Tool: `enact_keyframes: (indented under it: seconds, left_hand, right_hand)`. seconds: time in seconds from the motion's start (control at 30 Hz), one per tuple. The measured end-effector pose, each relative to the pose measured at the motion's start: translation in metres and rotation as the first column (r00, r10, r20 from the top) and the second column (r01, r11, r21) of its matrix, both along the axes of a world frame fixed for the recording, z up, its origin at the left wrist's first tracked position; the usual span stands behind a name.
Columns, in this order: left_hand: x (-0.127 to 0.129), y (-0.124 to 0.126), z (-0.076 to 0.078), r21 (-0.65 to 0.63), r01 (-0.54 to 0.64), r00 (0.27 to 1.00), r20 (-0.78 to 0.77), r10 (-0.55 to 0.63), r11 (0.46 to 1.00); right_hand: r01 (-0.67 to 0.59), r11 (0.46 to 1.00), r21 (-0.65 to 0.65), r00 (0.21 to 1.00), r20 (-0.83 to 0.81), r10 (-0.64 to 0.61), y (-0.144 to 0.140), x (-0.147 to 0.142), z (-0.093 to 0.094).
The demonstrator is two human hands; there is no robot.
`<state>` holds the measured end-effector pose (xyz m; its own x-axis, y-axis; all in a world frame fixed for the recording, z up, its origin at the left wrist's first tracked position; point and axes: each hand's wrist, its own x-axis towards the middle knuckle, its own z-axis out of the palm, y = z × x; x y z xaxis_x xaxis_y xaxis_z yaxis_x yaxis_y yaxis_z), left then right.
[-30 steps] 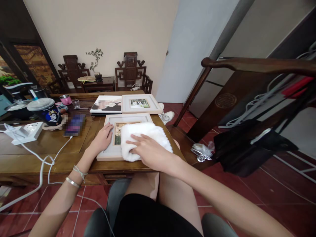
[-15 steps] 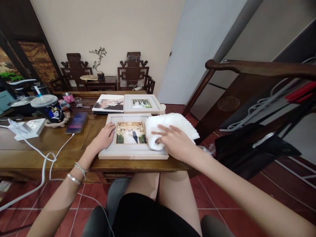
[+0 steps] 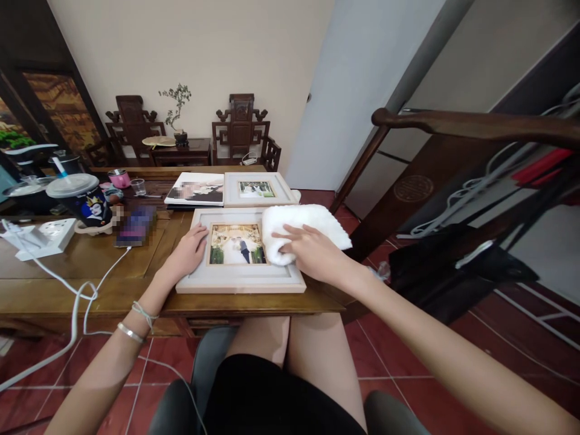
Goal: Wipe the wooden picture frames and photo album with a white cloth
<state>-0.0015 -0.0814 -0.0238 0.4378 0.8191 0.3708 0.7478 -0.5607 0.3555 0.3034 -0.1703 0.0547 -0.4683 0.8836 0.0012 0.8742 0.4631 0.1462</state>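
A white picture frame (image 3: pixel 244 283) with a wedding photo (image 3: pixel 238 244) in its middle lies flat at the table's front edge. My left hand (image 3: pixel 188 249) rests open on the frame's left side, its fingers stretched over the border. On the right side of the frame, my right hand (image 3: pixel 308 249) presses a fluffy white cloth (image 3: pixel 312 219) against the surface. The thumb is tucked at the cloth's folded lower edge. The cloth covers the frame's right part and hangs past its right side.
Behind lie a second framed photo (image 3: pixel 258 188) and a photo album (image 3: pixel 194 188). To the left are a lidded drink cup (image 3: pixel 86 202), a phone (image 3: pixel 135 226) on a cable, and a power strip (image 3: pixel 45 238). A wooden chair (image 3: pixel 417 181) stands at the right.
My right hand and the cloth have shifted slightly up along the frame's right side. My left hand stays on the left border. The whole view has moved a little.
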Motion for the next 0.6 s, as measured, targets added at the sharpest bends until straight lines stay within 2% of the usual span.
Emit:
enact_keyframes:
  seconds: [0.13,0.23,0.33,0.5,0.6]
  left_hand:
    - [0.001,-0.002,0.002,-0.009,0.002,1.0,-0.022,-0.002,1.0]
    - [0.0,-0.002,0.002,-0.015,0.007,1.0,-0.022,-0.008,1.0]
    - [0.0,-0.002,0.003,-0.019,0.014,1.0,-0.018,-0.014,1.0]
    - [-0.001,-0.001,0.003,-0.015,0.018,0.999,-0.032,-0.018,1.0]
    - [-0.001,0.0,0.002,-0.012,0.011,1.0,-0.024,-0.011,1.0]
  right_hand:
    - [-0.065,0.991,-0.12,0.998,-0.023,0.062,-0.034,0.004,0.01]
    - [-0.072,0.986,-0.148,0.996,-0.064,0.063,-0.039,0.006,0.014]
    - [-0.038,0.993,-0.111,0.996,-0.088,0.028,-0.022,0.006,0.011]
    - [0.082,0.996,-0.033,0.992,-0.091,-0.085,0.021,0.002,0.001]
    - [0.094,0.995,-0.017,0.991,-0.092,-0.095,0.034,0.001,-0.004]
